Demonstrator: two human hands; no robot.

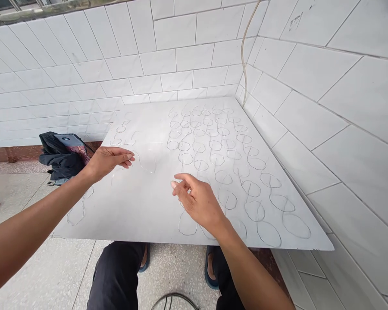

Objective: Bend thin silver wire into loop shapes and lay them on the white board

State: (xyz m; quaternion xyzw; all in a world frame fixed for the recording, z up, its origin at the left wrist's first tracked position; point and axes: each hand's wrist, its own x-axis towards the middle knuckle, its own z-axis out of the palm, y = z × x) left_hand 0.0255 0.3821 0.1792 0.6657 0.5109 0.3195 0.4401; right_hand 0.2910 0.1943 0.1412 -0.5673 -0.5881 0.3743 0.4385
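Note:
Over the left part of a white board [129,215], my left hand [111,160] pinches a thin wire [145,168], whose curved end hangs to the right of the fingertips. My right hand [197,198] hovers near the board's middle, fingers loosely curled, thumb and index finger apart, with nothing visible between them. Rows of thin wire loops [224,176], many with a rounded end and crossing tails, cover the right side of the board. A few more wire loops [76,214] lie along its left side. My right hand hides some of the loops.
White tiled walls [184,32] meet in a corner behind and right of the board. A pale cable [242,51] hangs there. At the left is a dark bag or cloth bundle [56,159]. A round metal frame [174,297] stands on the floor between my legs.

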